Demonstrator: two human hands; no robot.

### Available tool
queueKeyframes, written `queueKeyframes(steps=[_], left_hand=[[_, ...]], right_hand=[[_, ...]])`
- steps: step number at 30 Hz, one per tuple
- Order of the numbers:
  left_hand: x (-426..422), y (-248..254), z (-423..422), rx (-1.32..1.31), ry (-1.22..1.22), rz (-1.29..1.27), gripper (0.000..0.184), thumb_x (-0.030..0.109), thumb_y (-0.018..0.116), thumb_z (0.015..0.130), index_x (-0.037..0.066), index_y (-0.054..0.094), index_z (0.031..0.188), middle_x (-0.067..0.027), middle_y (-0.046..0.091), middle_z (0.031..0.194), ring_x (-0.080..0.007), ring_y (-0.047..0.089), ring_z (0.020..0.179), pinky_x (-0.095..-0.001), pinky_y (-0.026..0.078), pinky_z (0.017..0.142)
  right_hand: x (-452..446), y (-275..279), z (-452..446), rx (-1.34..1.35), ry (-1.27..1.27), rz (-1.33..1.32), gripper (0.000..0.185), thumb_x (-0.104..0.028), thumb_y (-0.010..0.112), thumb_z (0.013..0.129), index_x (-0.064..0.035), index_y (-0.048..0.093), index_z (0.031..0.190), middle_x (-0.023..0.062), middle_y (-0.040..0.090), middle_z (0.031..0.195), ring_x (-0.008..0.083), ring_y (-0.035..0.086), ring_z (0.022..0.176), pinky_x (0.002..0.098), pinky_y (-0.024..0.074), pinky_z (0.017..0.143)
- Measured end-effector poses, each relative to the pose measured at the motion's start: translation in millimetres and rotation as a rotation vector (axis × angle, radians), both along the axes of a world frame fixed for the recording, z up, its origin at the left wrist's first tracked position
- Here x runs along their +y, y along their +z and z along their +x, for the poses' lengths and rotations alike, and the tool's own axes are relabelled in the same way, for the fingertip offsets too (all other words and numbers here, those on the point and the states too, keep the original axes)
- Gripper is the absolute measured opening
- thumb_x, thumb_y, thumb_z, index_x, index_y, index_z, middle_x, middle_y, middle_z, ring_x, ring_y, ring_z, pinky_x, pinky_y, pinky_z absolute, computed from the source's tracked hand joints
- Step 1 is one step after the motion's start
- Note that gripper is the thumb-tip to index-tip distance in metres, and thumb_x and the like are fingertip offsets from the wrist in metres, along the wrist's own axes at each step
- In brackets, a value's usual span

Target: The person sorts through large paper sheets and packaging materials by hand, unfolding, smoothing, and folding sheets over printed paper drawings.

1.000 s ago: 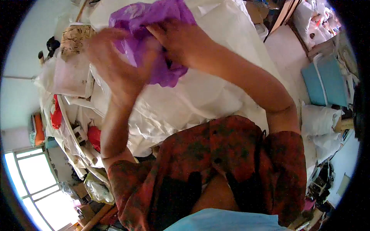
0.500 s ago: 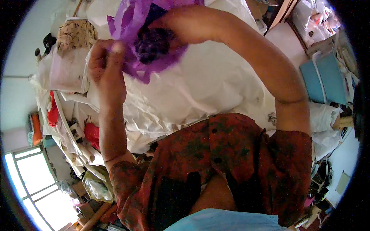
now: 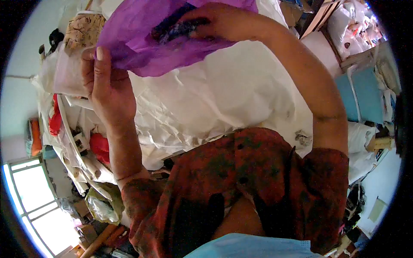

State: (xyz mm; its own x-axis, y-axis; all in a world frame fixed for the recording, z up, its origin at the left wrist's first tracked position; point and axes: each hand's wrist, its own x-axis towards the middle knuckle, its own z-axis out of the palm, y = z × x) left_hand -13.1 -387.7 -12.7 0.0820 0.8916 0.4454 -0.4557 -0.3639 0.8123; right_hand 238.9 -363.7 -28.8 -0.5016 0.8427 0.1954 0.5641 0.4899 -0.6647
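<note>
A thin, see-through purple sheet spreads across the top of the view, its upper part cut off by the frame edge. My left hand pinches its left corner between thumb and fingers. My right hand is at the sheet's upper middle, fingers curled on a dark blue, lumpy bundle that lies against the purple. What the bundle is made of I cannot make out. Beneath both hands is a wrinkled, off-white covering.
At the left stand a whitish tub and a brown-patterned roll. Red cloth and a bag sit lower left. A blue bin and white plastic bags are at the right.
The purple sheet was bunched up and now spreads wider. My left hand has moved slightly left and down with its corner; my right hand has shifted right, along the bundle.
</note>
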Motion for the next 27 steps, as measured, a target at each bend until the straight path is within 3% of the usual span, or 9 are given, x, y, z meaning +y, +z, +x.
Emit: queueKeyframes(steps=[3, 6, 9, 12, 18, 22, 23, 26, 27], left_hand=[[-1.2, -1.9, 1.2, -0.008, 0.024, -0.038, 0.001, 0.008, 0.055, 0.092, 0.009, 0.055, 0.093, -0.004, 0.063, 0.093, -0.0133, 0.06, 0.088, -0.0265, 0.048, 0.078], [-0.1, -7.7, 0.2, 0.014, 0.042, -0.041, 0.003, 0.008, 0.056, 0.092, 0.01, 0.056, 0.095, -0.0047, 0.064, 0.096, -0.0138, 0.061, 0.09, -0.0271, 0.049, 0.08], [-1.1, -0.1, 9.6, -0.076, 0.008, -0.037, 0.005, 0.009, 0.056, 0.092, 0.009, 0.057, 0.097, -0.0053, 0.064, 0.098, -0.0142, 0.061, 0.092, -0.0272, 0.049, 0.081], [2.2, 4.7, 13.6, -0.102, 0.01, -0.022, 0.008, 0.01, 0.056, 0.092, 0.009, 0.057, 0.1, -0.0055, 0.064, 0.1, -0.0143, 0.061, 0.093, -0.0273, 0.048, 0.082], [8.1, 9.6, 16.4, -0.087, 0.011, -0.054, 0.01, 0.012, 0.055, 0.093, 0.007, 0.058, 0.102, -0.0052, 0.064, 0.102, -0.0136, 0.061, 0.094, -0.0276, 0.048, 0.083], [24.3, 10.2, 9.6, 0.059, 0.12, 0.009, 0.017, 0.014, 0.057, 0.092, 0.006, 0.057, 0.107, -0.0061, 0.062, 0.106, -0.0147, 0.059, 0.097, -0.0286, 0.047, 0.085], [30.3, 9.6, 8.4, 0.116, 0.158, 0.041, 0.02, 0.015, 0.059, 0.091, 0.005, 0.056, 0.108, -0.0065, 0.061, 0.107, -0.0155, 0.058, 0.099, -0.0293, 0.046, 0.086], [25.4, 16.8, 36.4, 0.385, 0.723, 0.809, 0.038, 0.016, 0.069, 0.082, 0.004, 0.054, 0.114, -0.0103, 0.059, 0.114, -0.0211, 0.055, 0.106, -0.0327, 0.043, 0.089], [5.7, 33.2, 38.7, 0.66, 0.721, 0.945, 0.046, 0.015, 0.072, 0.078, 0.003, 0.052, 0.118, -0.0133, 0.057, 0.117, -0.0246, 0.052, 0.109, -0.0344, 0.042, 0.091]], right_hand=[[17.2, -11.9, 14.3, 0.236, -0.017, -0.113, 0.031, -0.022, 0.048, 0.093, -0.0007, 0.059, 0.114, 0.0079, 0.067, 0.098, 0.0217, 0.063, 0.092, 0.035, 0.0499, 0.085], [15.3, -1.0, 19.6, 0.761, -0.11, -0.427, 0.045, -0.028, 0.052, 0.094, -0.003, 0.047, 0.13, 0.0124, 0.051, 0.131, 0.0256, 0.049, 0.119, 0.0386, 0.0396, 0.098], [1.6, 27.2, 10.0, 0.997, -0.428, -0.548, 0.046, -0.031, 0.052, 0.094, -0.0053, 0.047, 0.131, 0.0098, 0.051, 0.132, 0.0251, 0.049, 0.118, 0.0409, 0.0368, 0.101], [-0.7, 34.9, 8.0, 1.145, -0.486, -0.549, 0.045, -0.03, 0.052, 0.094, -0.0031, 0.047, 0.13, 0.0094, 0.05, 0.132, 0.0256, 0.049, 0.118, 0.0425, 0.0383, 0.1], [-5.3, 27.4, 9.5, 1.59, -0.159, -0.471, 0.032, -0.02, 0.046, 0.097, -0.0014, 0.051, 0.122, 0.0091, 0.055, 0.122, 0.025, 0.058, 0.101, 0.0405, 0.0487, 0.089], [-41.2, 53.7, -11.5, 1.632, -0.61, -0.422, 0.029, -0.017, 0.039, 0.095, -0.0012, 0.061, 0.108, 0.0105, 0.066, 0.099, 0.0223, 0.064, 0.091, 0.0384, 0.0533, 0.082], [-49.3, 54.7, -10.4, 1.627, -0.536, -0.399, 0.021, -0.017, 0.041, 0.097, -0.0022, 0.054, 0.105, 0.0089, 0.062, 0.096, 0.0215, 0.06, 0.082, 0.0444, 0.0525, 0.08], [-53.5, 51.5, -0.3, 1.618, -0.513, -0.383, 0.021, -0.018, 0.041, 0.098, -0.0033, 0.054, 0.104, 0.0077, 0.06, 0.089, 0.0185, 0.057, 0.076, 0.0428, 0.0529, 0.081], [-53.4, 49.7, 6.7, 1.646, -0.329, -0.434, 0.021, -0.017, 0.041, 0.097, -0.0037, 0.055, 0.106, 0.0078, 0.061, 0.09, 0.0193, 0.059, 0.078, 0.0409, 0.054, 0.078]])
